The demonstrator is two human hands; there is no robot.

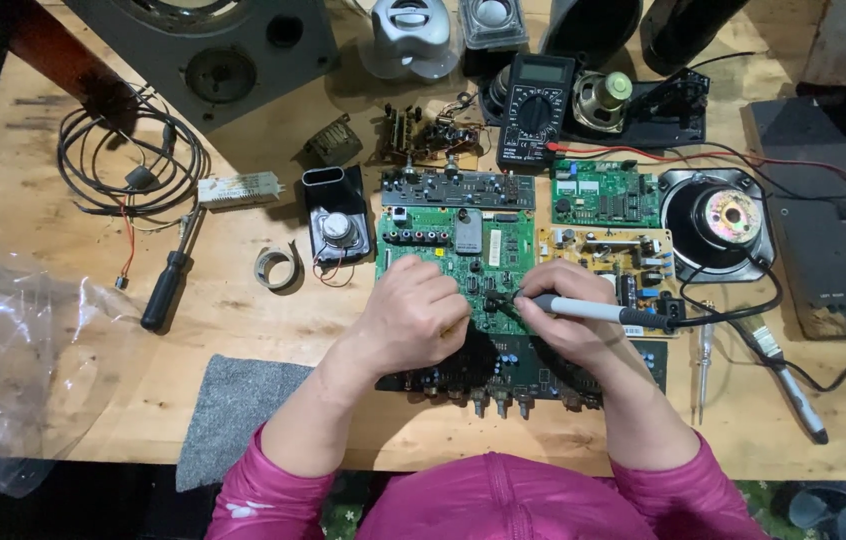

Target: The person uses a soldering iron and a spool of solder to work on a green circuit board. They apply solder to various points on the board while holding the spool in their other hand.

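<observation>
My right hand (568,310) grips a grey-handled soldering iron (593,310) like a pen, its tip resting on a green circuit board (448,250) near the board's middle. Its black cable runs off to the right. Beside that tip, my left hand (413,315) is curled over the same board's lower left part; whether it pinches something small is hidden. A dark board with knobs (503,375) lies just under both hands. Pink sleeves cover both arms.
On the wooden table: a black multimeter (535,110) with red leads, a green board (605,195), a yellow board (603,250), speaker drivers (723,220), a black screwdriver (168,285), coiled cable (133,160), a grey cloth (238,405), a plastic bag (13,350), a brush (783,370).
</observation>
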